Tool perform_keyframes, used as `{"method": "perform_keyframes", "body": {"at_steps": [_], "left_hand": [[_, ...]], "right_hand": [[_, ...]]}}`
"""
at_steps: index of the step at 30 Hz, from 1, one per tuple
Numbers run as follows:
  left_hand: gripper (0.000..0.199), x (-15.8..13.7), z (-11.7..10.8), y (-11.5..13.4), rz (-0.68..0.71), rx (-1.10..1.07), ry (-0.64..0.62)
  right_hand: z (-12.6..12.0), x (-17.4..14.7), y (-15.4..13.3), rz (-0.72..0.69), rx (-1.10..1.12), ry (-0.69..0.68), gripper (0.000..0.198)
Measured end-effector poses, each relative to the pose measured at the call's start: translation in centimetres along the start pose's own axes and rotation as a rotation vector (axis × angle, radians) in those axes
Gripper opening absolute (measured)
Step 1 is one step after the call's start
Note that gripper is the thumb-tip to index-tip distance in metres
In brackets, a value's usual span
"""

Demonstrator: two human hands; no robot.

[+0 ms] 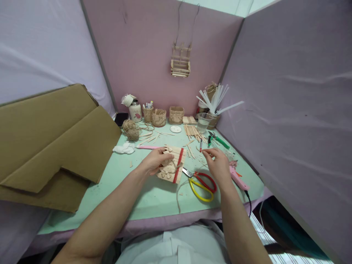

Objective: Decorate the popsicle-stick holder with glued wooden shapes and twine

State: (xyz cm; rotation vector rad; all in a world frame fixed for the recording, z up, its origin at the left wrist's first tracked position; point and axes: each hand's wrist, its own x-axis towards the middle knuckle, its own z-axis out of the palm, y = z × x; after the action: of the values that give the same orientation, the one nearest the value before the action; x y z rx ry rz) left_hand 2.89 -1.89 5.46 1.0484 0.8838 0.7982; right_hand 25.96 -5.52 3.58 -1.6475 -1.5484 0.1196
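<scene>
My left hand (158,161) is closed on a small wooden-stick panel (171,169), held tilted above the table. The panel has a red stripe, flower-shaped wooden pieces and some twine on its face. To its right, my right hand (217,164) is raised with thumb and forefinger pinched together; whatever lies between the tips is too small to make out. Just past those fingertips is a thin purple-and-red stick-like item (201,145). Between my hands lie scissors (202,185) with one red and one yellow handle, their blades partly behind the panel.
A pink hot glue gun (237,178) with a black cord and green-handled pliers (222,142) lie at right. Loose craft sticks (192,132), twine balls (131,129) and several containers stand behind. Folded cardboard (55,139) covers the left side.
</scene>
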Motion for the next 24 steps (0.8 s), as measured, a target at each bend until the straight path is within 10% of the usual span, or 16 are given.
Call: {"method": "perform_keyframes", "body": {"at_steps": [6,24], "left_hand": [[0.03,-0.1,0.4,-0.5,0.013,-0.015,-0.002],[0.018,-1.1,1.7,-0.4,0.018,-0.059,0.044]], "right_hand": [[0.8,-2.1,-3.9,-0.114,0.249,0.147,0.02],[3.7,-4.0,-6.8,-0.366,-0.203,0.159,0.017]]}}
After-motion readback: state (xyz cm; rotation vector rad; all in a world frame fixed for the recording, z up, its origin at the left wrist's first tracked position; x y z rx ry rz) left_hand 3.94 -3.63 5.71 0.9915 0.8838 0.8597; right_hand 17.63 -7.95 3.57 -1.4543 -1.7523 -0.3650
